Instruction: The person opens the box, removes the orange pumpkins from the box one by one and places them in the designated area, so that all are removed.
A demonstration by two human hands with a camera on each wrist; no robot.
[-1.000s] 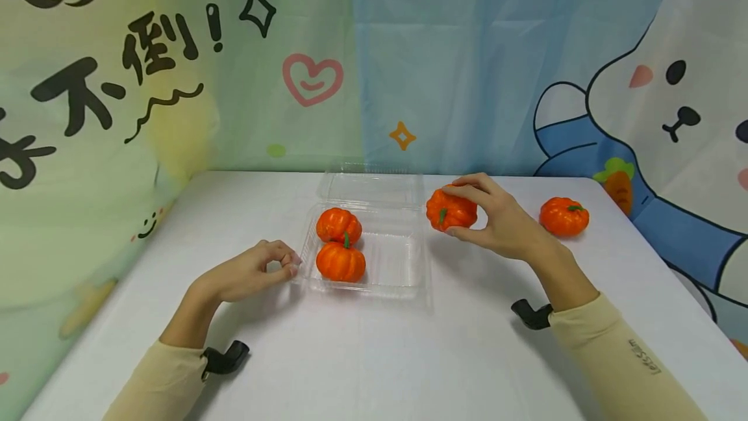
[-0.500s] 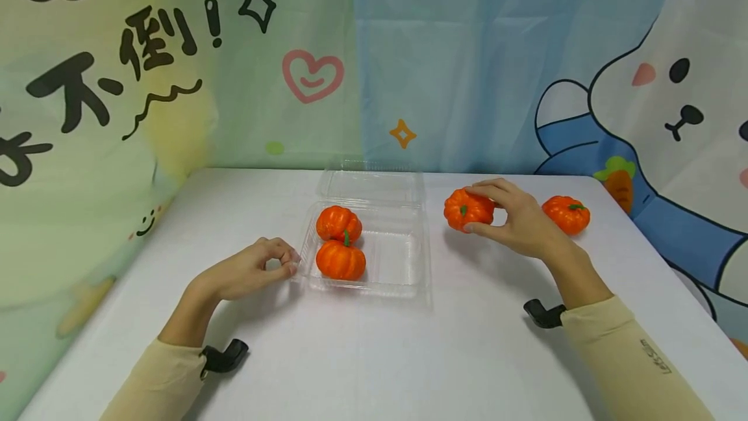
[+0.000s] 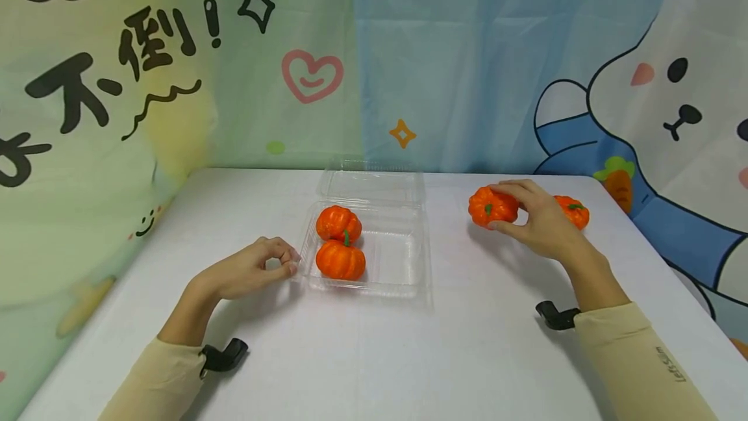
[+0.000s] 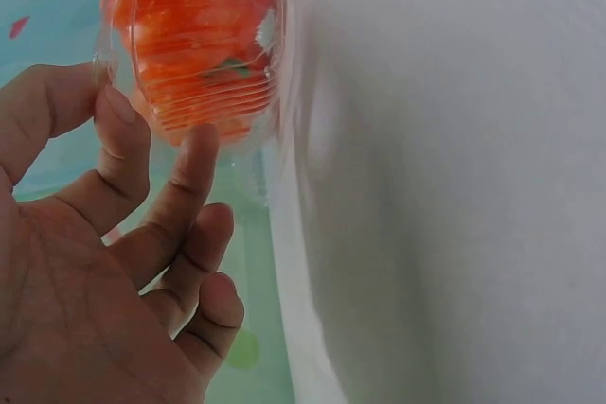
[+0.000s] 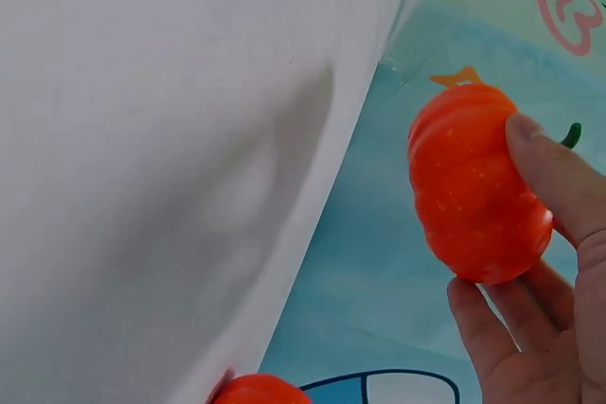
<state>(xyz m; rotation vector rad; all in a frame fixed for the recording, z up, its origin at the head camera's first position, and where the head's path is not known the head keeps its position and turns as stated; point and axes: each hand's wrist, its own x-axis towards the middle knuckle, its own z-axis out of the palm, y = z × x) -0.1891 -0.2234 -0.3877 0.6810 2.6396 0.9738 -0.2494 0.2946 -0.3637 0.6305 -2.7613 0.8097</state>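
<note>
A small orange pumpkin (image 3: 488,208) with a green stem is gripped between the thumb and fingers of my right hand (image 3: 540,223). In the right wrist view the same pumpkin (image 5: 478,186) shows above the table surface. My left hand (image 3: 251,269) pinches the left rim of a clear plastic clamshell box (image 3: 397,258), thumb against forefinger in the left wrist view. Two more pumpkins sit in the left half of the box, a rear pumpkin (image 3: 337,222) and a front pumpkin (image 3: 341,261). The box's lid (image 3: 371,187) lies folded back behind it.
Another orange pumpkin (image 3: 574,213) rests on the white table (image 3: 374,356) at the right, partly hidden behind my right hand. A printed cloth backdrop (image 3: 444,70) hangs behind the table's back edge.
My right hand has carried its pumpkin to the right, away from the box and towards the pumpkin on the table. The left hand stays at the box's rim.
</note>
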